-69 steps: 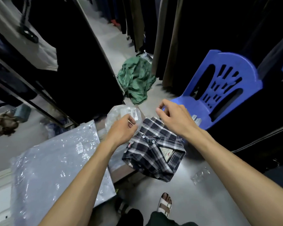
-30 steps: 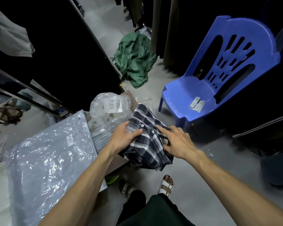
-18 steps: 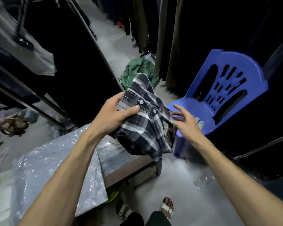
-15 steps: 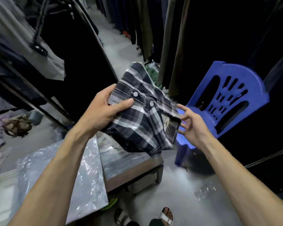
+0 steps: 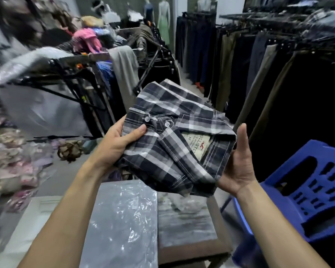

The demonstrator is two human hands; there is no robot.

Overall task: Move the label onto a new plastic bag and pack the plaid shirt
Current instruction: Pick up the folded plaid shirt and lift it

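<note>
Fingers [image 5: 136,132] of my left hand [image 5: 115,145] clamp the plaid shirt [image 5: 170,151] at 9 o'clock; my right hand [image 5: 238,167], straight-fingered, braces its 3 o'clock edge.

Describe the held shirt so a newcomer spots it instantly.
Find the blue chair at lower right; left of it, above the low table, two hands hold a folded garment. That is the plaid shirt, the left hand gripping its buttoned edge, the right hand under the collar side. Unlike the plain hanging clothes, it is checked navy and white, with a beige neck label.
</note>
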